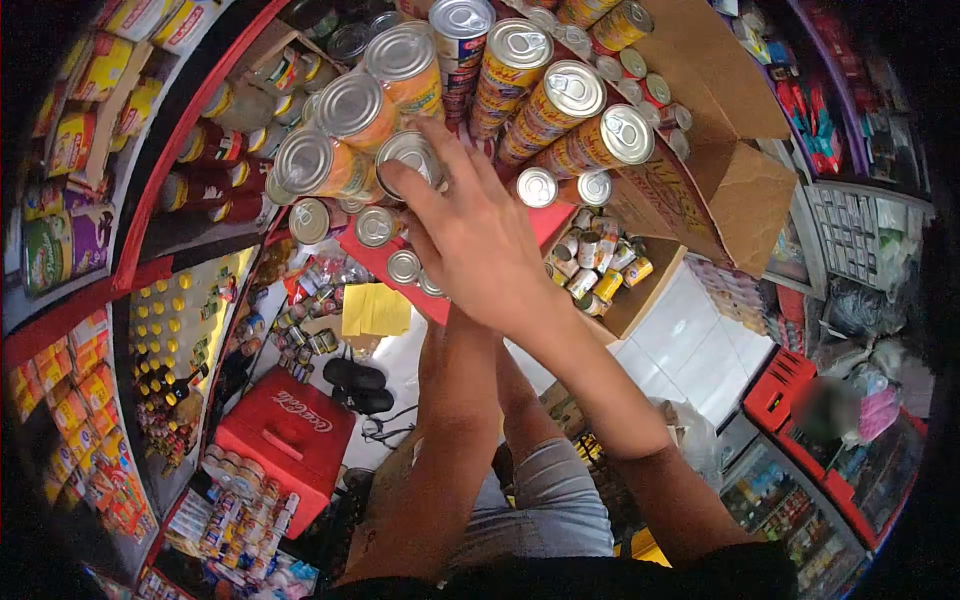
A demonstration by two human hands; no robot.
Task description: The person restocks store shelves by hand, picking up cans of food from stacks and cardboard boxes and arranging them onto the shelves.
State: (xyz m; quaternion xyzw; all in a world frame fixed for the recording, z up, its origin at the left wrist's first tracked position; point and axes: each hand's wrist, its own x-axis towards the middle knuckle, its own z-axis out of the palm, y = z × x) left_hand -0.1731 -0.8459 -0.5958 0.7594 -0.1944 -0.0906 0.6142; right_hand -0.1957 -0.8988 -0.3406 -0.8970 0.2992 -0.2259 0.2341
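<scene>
My right hand (475,235) reaches over a red shelf edge, its thumb and fingers around the rim of a silver-topped can (408,160). Orange-labelled cans (352,105) stand in stacks touching one another, left of and beyond this hand. Farther right are tall stacks of yellow-labelled cans (574,90) with pull-tab lids. Smaller cans (375,227) stand near the shelf's front edge. My left forearm rises beneath the right hand, which hides most or all of my left hand; its fingers cannot be made out.
An open cardboard carton (690,195) stands at the right of the shelf. Below it, a box (655,290) holds mixed cans. A red cooler (285,440), black sandals (357,385) and yellow paper (377,310) lie lower left. Stocked shelves line both sides.
</scene>
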